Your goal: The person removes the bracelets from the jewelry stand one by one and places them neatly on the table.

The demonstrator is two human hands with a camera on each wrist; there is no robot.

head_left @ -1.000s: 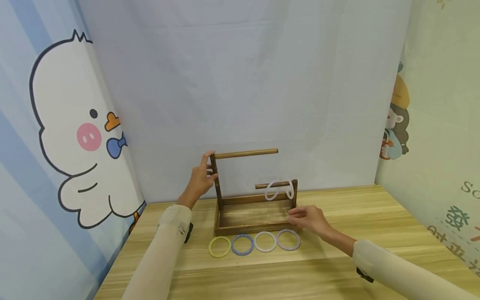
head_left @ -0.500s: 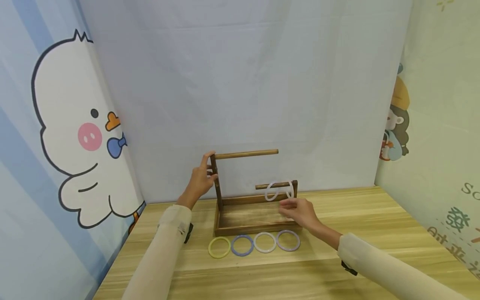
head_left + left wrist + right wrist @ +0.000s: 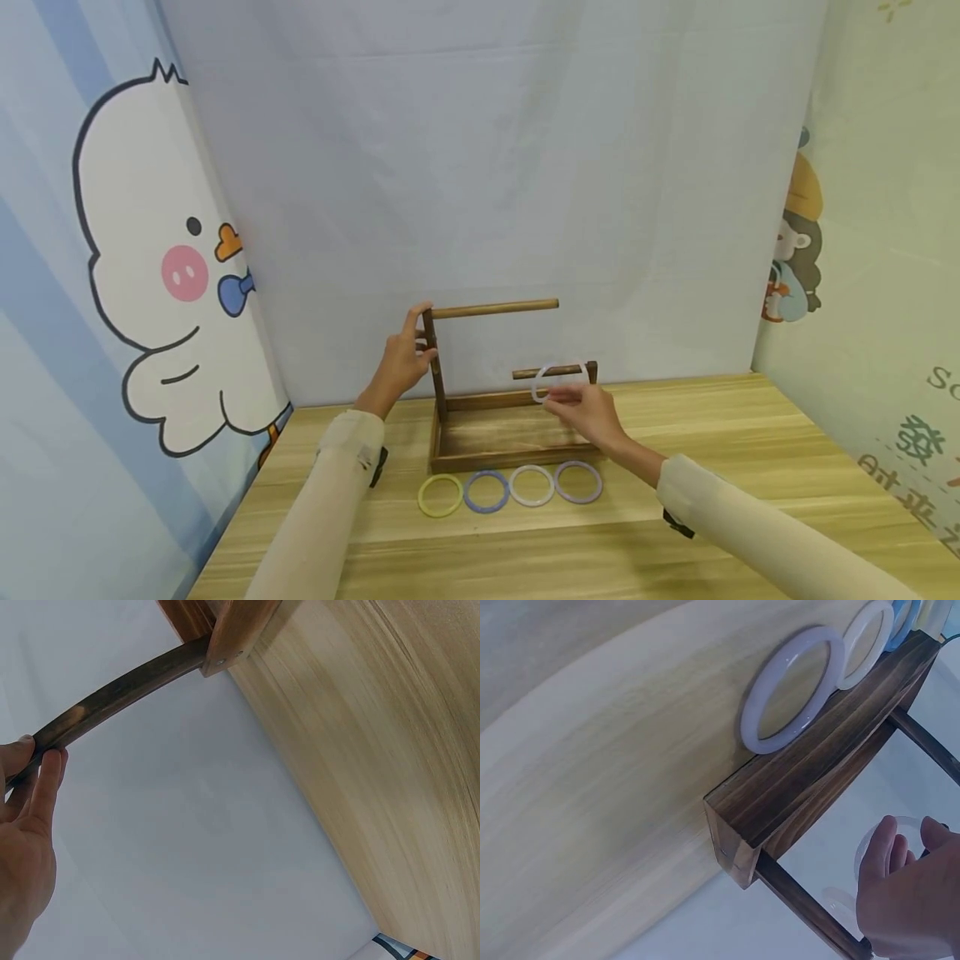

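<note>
A dark wooden rack [image 3: 517, 463] with a tray base stands on the table. My left hand [image 3: 397, 362] grips its tall left post [image 3: 124, 691], thumb on one side and fingers on the other. A pale translucent bangle [image 3: 535, 388] hangs on the lower bar [image 3: 523, 374]. My right hand [image 3: 592, 414] is at this bangle's lower right; in the right wrist view the thumb and fingertips stand apart, with part of the bangle seen between them. A second pale bangle [image 3: 838, 901] hangs nearer the short post, largely hidden by the hand in the head view.
Before the rack lie a yellow bangle [image 3: 420, 497], a blue bangle [image 3: 487, 510], a white bangle [image 3: 532, 504] and a lilac bangle [image 3: 756, 697] in a row. The upper bar [image 3: 495, 309] juts right from the tall post. A pale curtain [image 3: 480, 167] hangs behind.
My right hand has moved left and up from the tray's right end to the hanging bangle. The left hand stays on the post, and the bangles look unmoved.
</note>
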